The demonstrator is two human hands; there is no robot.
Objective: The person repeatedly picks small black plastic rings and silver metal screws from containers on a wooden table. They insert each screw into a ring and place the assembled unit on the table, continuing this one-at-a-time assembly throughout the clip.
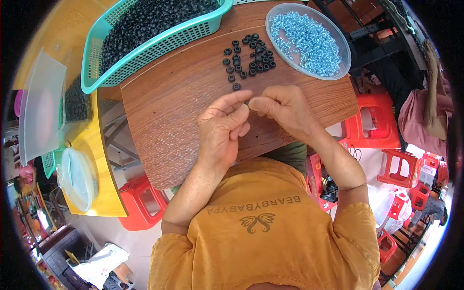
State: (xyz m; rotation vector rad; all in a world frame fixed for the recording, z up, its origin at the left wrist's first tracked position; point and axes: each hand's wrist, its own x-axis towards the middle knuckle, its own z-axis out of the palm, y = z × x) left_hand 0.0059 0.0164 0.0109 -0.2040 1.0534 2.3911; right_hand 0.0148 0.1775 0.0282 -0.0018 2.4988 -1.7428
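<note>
Above the wooden table, my left hand (221,124) and my right hand (284,107) meet fingertip to fingertip. Both are closed in a pinch, the left index finger reaching out over the thumb. A small dark bit shows where the fingertips join; the fingers cover most of it, so its kind cannot be made out. Just beyond my left index finger lies a single black bead (236,87). Farther off, several loose black beads (252,72) are spread in a patch, some in a rough row, others bunched together.
A turquoise basket (159,46) full of black beads stands at the far left. At the far right is a round clear tray (347,65) of small blue beads. The brown table (164,130) adjoins a yellow surface (108,193) with a lidded tub (77,179). Red stools (374,118) stand around.
</note>
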